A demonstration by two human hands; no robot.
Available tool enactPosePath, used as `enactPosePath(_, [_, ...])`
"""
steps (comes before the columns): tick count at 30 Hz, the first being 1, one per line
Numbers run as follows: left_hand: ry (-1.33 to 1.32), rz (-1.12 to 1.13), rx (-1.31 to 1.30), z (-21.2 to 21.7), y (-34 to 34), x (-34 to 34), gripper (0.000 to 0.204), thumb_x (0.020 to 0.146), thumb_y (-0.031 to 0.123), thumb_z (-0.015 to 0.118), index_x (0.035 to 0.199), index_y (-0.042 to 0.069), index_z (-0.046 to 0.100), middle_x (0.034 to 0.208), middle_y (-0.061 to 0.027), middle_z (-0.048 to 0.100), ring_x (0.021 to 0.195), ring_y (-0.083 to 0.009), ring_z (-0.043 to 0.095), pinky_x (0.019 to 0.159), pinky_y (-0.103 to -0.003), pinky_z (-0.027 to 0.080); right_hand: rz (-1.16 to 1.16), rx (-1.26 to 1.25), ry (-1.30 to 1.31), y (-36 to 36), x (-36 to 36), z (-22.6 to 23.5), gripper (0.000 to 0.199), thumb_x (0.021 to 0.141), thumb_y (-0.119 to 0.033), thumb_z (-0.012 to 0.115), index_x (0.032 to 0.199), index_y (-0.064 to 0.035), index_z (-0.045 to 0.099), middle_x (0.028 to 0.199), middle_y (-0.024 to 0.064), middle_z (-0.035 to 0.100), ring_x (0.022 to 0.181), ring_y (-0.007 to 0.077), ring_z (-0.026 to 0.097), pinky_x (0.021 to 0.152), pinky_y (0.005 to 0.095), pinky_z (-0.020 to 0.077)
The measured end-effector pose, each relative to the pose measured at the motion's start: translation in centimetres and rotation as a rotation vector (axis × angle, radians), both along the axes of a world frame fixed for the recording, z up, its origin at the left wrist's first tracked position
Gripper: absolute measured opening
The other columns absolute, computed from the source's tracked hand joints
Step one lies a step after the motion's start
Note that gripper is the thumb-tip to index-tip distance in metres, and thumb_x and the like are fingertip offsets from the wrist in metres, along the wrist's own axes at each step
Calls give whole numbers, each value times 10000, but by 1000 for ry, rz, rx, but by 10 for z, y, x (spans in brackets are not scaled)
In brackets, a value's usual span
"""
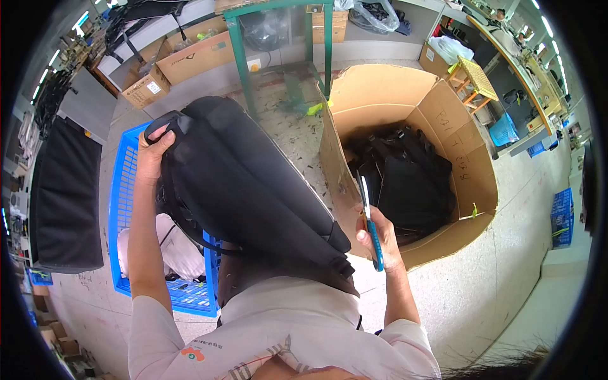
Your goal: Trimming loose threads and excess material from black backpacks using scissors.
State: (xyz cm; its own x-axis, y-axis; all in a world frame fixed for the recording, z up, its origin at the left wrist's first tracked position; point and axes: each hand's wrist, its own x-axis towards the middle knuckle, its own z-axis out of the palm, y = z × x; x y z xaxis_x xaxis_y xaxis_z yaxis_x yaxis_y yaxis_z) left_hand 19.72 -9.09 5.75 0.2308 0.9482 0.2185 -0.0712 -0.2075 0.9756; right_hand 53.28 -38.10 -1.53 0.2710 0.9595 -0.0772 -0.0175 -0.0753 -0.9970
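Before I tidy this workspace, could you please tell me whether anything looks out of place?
Yes: small dark scraps litter the floor between the black backpack and the large cardboard box, like unswept waste. A yellow-green scrap sits at the box's near right edge, where it looks stray.

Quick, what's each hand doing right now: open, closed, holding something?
Left hand: closed, holding the black bag by its far end.
Right hand: closed, holding blue-handled scissors, blades pointing away from the body.
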Motion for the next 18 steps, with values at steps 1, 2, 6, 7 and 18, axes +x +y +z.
enactPosePath(1, [-3, -14, 2, 1, -1, 0, 261, 698, 83, 733, 943, 34, 659, 870, -22, 654, 773, -114, 598, 733, -247, 473, 18, 22, -113, 5, 1, 6, 667, 681, -449, 722, 1109, 12, 501, 674, 1, 443, 602, 85, 410, 541, 213, 346])
enactPosePath(2, [-4, -9, 7, 2, -1, -1, 261, 698, 83, 733, 943, 34, 659, 870, -22, 654, 773, -114, 598, 733, -247, 473, 36, 44, -227, 11, 2, 12, 637, 676, -370, 745, 1121, 15, 500, 670, 8, 433, 613, 93, 394, 554, 225, 350])
enactPosePath(6, [17, -9, 53, 4, -1, -3, 257, 697, 75, 733, 940, 39, 658, 874, -14, 652, 784, -107, 592, 741, -243, 463, 98, 129, -370, 33, -3, 31, 620, 641, -264, 782, 1115, 17, 496, 687, 61, 504, 618, 122, 459, 608, 271, 425])
enactPosePath(7, [28, 5, 66, 5, -3, -1, 255, 695, 75, 734, 936, 40, 658, 871, -13, 652, 786, -106, 591, 743, -242, 460, 113, 107, -467, 37, -6, 39, 603, 630, -201, 793, 1107, 21, 497, 720, 80, 532, 622, 132, 486, 617, 281, 445])
enactPosePath(18, [12, -38, 65, 8, -8, -4, 291, 689, 63, 734, 962, 35, 640, 904, -52, 653, 820, -160, 607, 787, -284, 474, 188, 163, -259, 55, -12, 34, 686, 651, -258, 788, 1201, -34, 445, 839, 92, 536, 725, 178, 531, 654, 292, 451])
